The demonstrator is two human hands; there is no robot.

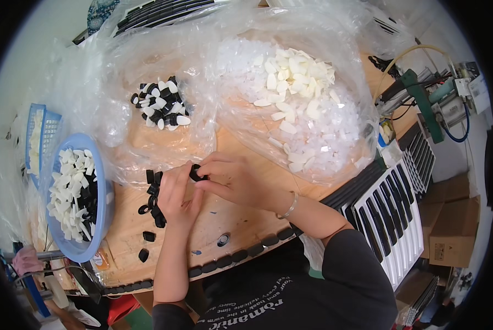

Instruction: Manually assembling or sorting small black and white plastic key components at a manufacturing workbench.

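We see a small black plastic piece [197, 174] pinched between the fingertips of both hands, just above the table [224, 214]. The left hand [177, 195] closes its fingers on the piece's near side, and the right hand [232, 179] grips its far side. Loose black pieces [154, 201] lie just left of the left hand, and a blue basket [95, 242] of white and black parts stands further left
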